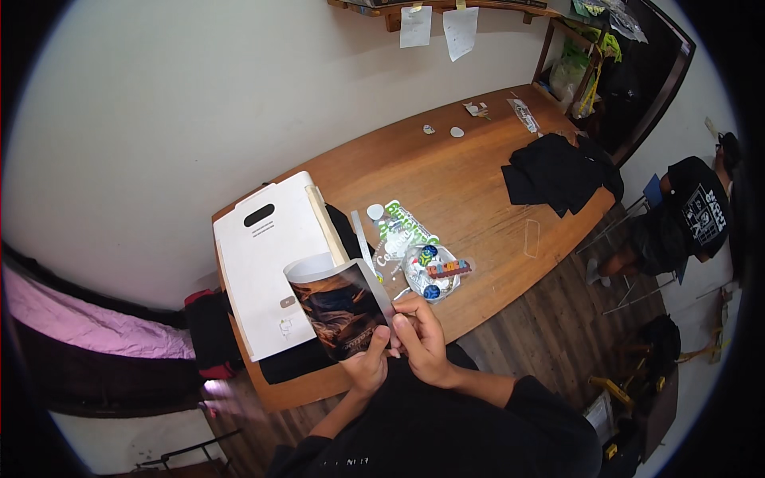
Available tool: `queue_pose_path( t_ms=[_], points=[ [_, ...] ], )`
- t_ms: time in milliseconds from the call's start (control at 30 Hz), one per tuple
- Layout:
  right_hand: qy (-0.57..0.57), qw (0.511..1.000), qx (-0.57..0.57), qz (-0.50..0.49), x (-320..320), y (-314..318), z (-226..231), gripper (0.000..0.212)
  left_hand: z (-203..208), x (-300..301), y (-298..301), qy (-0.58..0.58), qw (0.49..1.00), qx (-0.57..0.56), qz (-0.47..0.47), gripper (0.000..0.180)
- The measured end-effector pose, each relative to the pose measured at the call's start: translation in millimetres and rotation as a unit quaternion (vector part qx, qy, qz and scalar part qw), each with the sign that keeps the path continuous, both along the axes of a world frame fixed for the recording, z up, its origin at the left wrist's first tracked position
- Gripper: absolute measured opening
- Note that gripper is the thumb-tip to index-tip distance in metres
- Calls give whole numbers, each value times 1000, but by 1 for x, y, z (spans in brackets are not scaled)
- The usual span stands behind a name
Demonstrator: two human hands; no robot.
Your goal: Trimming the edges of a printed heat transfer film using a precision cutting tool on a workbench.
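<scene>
A glossy printed sheet (339, 307) with a dark brown picture is up in front of me, its far edge curling over. My left hand (368, 366) grips its lower edge, thumb on the picture side. At the sheet's right edge, my right hand (421, 338) pinches it with the fingers bent; the fingertips partly hide that corner. Beneath and beyond the sheet, a large white board or case (259, 275) with a dark oval slot lies on the table. To the right sits a clear bowl-like container (414, 283) of stickers and small round pieces.
Cut-out lettering (402, 231) and a white strip (362, 239) lie on the wooden table (470, 183). A black cloth (554, 171) is at the table's right end. Paper scraps (457, 132) are farther back. Another person (689, 211) sits on a chair at the far right.
</scene>
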State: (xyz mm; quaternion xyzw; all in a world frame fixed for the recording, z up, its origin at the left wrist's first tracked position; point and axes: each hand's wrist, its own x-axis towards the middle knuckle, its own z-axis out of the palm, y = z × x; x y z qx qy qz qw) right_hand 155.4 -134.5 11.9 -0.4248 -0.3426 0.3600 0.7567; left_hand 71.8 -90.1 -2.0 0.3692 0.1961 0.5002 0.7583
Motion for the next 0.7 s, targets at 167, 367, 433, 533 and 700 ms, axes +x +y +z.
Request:
queue_pose_path(
  t_ms=[167, 367, 433, 533, 700],
  points=[
    [27, 1000, 8, 5, -1, -1, -1, 15, -2, -2, 0, -4, 1000, 3, -8, 16],
    [52, 998, -20, 12, 5, -2, 15, 17, -3, -2, 1, -1, 1000, 4, -14, 19],
    [37, 999, -15, 20, 5, -3, 9, 16, -4, -1, 2, -13, 1000, 5, -26, 19],
    [23, 999, -10, 26, 6, -3, 8, 16, 0, 0, 1, -8, 1000, 14, -23, 18],
    [16, 1000, -4, 18, 6, -1, 8, 16, 0, -1, 2, 5, 999, 21, -24, 18]
  ],
)
